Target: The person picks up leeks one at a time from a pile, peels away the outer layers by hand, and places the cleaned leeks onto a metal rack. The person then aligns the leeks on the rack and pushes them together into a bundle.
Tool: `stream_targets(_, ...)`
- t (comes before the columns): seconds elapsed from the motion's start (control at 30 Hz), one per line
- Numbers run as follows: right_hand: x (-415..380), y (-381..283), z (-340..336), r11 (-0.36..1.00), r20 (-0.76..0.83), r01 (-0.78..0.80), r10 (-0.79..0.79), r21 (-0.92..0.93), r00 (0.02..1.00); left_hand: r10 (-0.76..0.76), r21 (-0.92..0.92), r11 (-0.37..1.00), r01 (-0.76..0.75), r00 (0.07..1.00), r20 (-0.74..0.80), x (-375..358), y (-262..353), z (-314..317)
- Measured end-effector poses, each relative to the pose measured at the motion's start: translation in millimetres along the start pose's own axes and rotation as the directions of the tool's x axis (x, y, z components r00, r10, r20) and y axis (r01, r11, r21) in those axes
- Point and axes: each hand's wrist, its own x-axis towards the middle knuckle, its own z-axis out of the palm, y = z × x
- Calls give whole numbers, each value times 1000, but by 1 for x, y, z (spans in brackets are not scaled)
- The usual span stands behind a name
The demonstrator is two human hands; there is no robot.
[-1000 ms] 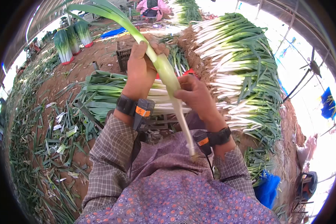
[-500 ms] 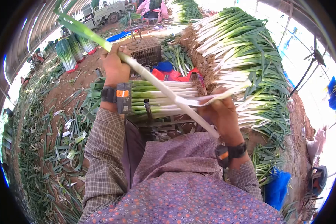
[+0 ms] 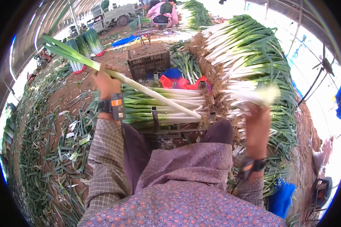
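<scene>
My left hand (image 3: 107, 84) is closed around the green part of a long green onion (image 3: 151, 92), whose white shaft slants down to the right. Its root end lies over a row of green onions (image 3: 134, 108) on a low metal rack (image 3: 155, 118). Motion blurs my right hand (image 3: 257, 125), raised in front of the large onion pile at the right. A smeared pale strip of peeled onion skin (image 3: 269, 94) is at its fingertips; whether the fingers still grip it I cannot make out.
A large pile of green onions (image 3: 250, 56) stretches along the right, roots facing inward. Beyond the rack stands a brown plastic crate (image 3: 147, 60). Leaf scraps (image 3: 64, 151) litter the ground at left. Tied bundles (image 3: 93, 41), a small truck (image 3: 117, 15) and a person in pink (image 3: 163, 15) are farther back.
The skin strip has come away from the onion, and my right hand has swung right and up. The onion in my left hand now points its root end over the rack.
</scene>
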Motion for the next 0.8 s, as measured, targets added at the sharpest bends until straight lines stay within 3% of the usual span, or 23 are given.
stream_targets(0.03, 15, -34, 34, 945, 206, -42, -27, 326, 978, -32, -31, 999, 32, 999, -4, -3, -1, 1)
stream_targets(0.07, 31, -68, 69, 818, 395, -187, -53, 543, 917, -66, -61, 996, 65, 998, -8, -5, -3, -1)
stream_targets(0.13, 60, -66, 93, 975, 556, 113, -204, 193, 806, -113, -136, 985, 107, 993, -40, -16, -4, -2)
stream_targets(0.2, 72, -17, 112, 950, 599, 286, -157, -125, 785, -156, -211, 968, 139, 986, -64, -14, 1, -12)
stream_targets(0.27, 58, 16, 106, 952, 710, 84, 158, -294, 686, -114, -198, 976, 90, 987, -110, -17, 16, -17)
stream_targets(0.37, 35, 17, 92, 898, 699, -355, 429, -260, 572, -138, -217, 969, 115, 986, -90, -11, 25, -34)
stream_targets(0.47, 26, 37, 90, 931, 741, -355, 299, -87, 601, -175, -223, 963, 151, 980, -91, -7, 27, -41)
stream_targets(0.57, 33, 33, 88, 977, 673, -72, 190, -199, 715, -203, -287, 941, 178, 978, -58, 9, 24, -55)
stream_targets(0.6, 35, 30, 83, 916, 588, -312, 401, -252, 703, -190, -289, 943, 161, 979, -72, 16, 27, -62)
stream_targets(0.7, 39, 78, 42, 791, 306, -539, 611, -290, 731, -106, -255, 964, 76, 988, -108, 42, 47, -94)
stream_targets(0.73, 36, 95, 35, 800, 452, -375, 582, -468, 676, -70, -242, 970, 36, 988, -136, 49, 51, -104)
stream_targets(0.8, 28, 113, 31, 748, 679, 45, 573, -662, 458, -75, -218, 975, 29, 975, -207, 47, 49, -107)
